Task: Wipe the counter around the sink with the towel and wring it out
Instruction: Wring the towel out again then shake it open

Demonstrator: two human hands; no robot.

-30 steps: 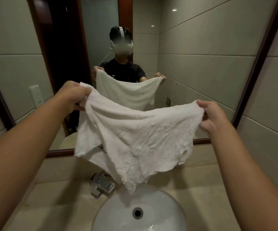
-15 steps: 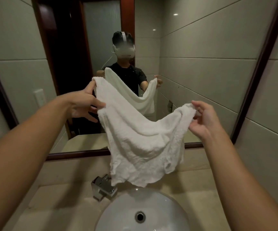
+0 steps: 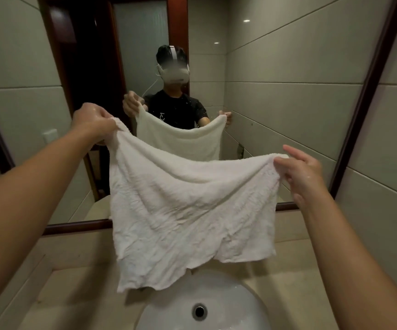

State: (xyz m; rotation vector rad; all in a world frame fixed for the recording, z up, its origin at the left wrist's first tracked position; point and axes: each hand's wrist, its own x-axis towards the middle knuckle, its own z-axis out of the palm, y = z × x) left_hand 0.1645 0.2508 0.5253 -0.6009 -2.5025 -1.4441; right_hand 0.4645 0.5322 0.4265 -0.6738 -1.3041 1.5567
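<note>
A crumpled white towel hangs spread out in the air above the sink. My left hand pinches its upper left corner, held high. My right hand grips the upper right corner between thumb and fingers, with the other fingers loosely stretched out. The towel's lower edge dangles just over the white basin's back rim and hides the tap. The beige counter runs around the basin on both sides.
A wood-framed mirror covers the wall behind the counter and shows a person holding the towel. Grey tiled walls close in on the left and on the right. The basin's drain sits at the bottom centre.
My hands have moved apart and the towel, bunched half a second ago, is now pulled out wide and flat. It hangs lower over the basin and covers the tap.
</note>
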